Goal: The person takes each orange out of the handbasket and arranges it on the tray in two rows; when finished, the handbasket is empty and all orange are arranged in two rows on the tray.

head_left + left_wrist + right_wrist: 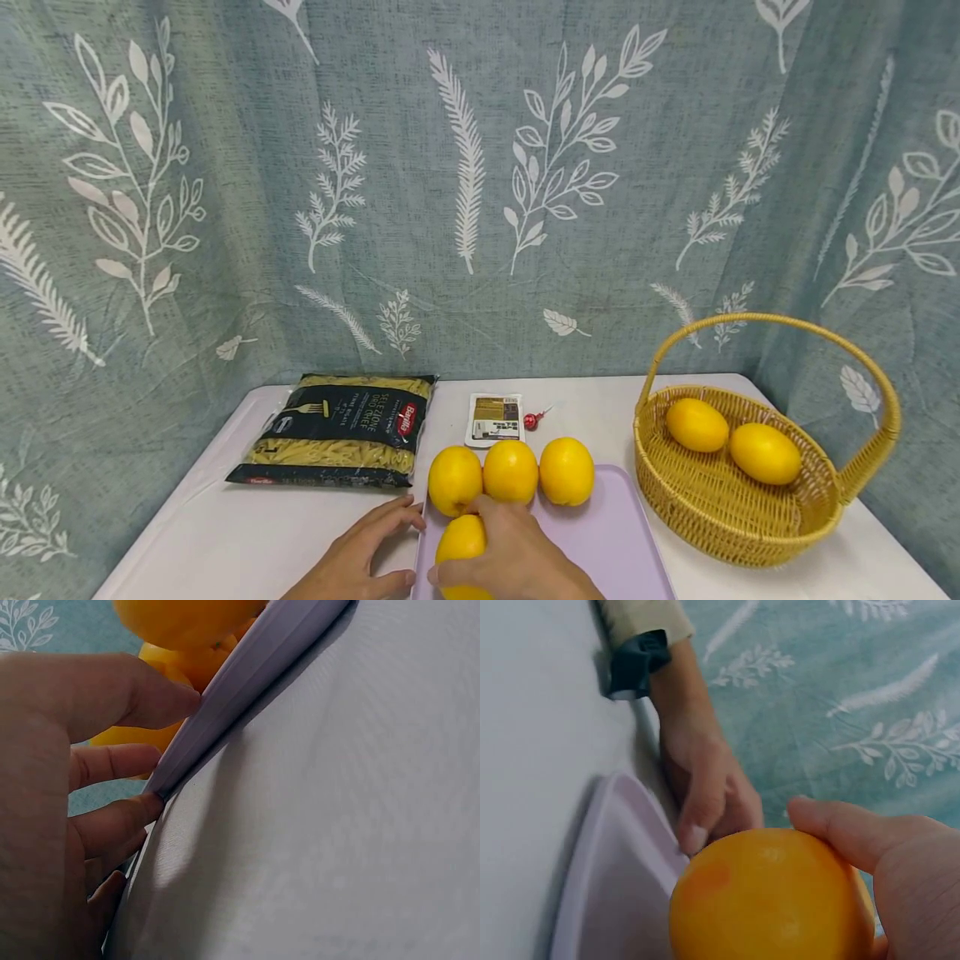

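My right hand [521,554] grips an orange [461,540] over the left side of a pale purple tray [607,533]. Thumb and fingers lie on opposite sides of this fruit; its underside is hidden in the right wrist view. Behind it, a left orange [454,481], a middle orange [512,472] and a right orange [567,472] form a row along the tray's far edge. My left hand [356,557] touches the tray's left rim [240,682] with its fingertips, the fingers spread and slightly bent.
On the right stands a woven basket [686,512] with a tall handle, holding two oranges [697,425]. A bag of penne pasta [337,429] lies at the back left. Behind the tray are a small flat packet [495,420] and a shiny red ball [532,422]. A patterned curtain [480,208] hangs behind the table.
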The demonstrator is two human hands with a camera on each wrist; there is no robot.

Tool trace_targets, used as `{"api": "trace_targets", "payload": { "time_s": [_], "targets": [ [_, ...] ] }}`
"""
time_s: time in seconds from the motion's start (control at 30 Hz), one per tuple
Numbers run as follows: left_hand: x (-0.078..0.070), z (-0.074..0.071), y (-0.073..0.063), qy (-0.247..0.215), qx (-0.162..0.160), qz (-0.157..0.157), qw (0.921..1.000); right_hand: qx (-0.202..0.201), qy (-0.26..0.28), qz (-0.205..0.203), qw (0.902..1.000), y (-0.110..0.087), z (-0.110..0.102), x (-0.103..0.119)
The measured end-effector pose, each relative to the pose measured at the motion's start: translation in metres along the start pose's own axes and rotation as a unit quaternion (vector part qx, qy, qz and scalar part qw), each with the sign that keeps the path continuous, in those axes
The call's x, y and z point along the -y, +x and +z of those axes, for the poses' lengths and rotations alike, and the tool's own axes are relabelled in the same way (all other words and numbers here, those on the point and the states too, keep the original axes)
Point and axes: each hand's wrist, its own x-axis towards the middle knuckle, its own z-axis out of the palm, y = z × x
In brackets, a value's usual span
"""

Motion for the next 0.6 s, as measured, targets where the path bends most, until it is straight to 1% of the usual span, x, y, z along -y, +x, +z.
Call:
{"api": "trace_targets", "payload": {
  "time_s": [0.03,0.17,0.3,0.6],
  "targets": [
    [0.0002,-0.0001,0.0,-0.001,0.001,0.001,1.0,0.004,0.001,0.003,1.0,0.0009,0.0011,-0.0001],
    [0.0013,-0.001,0.0005,-0.004,0.007,0.002,1.0,0.009,-0.015,-0.011,0.9998,0.004,0.0033,-0.0024],
    [0.0019,-0.0014,0.0008,-0.007,0.007,0.002,0.9999,0.012,-0.021,-0.014,0.9996,0.0053,0.0033,-0.0037],
    [-0.0006,0.0,-0.0001,-0.01,0.005,-0.007,0.9999,0.01,-0.039,-0.019,0.999,0.0011,-0.002,-0.004]
  ]
}}
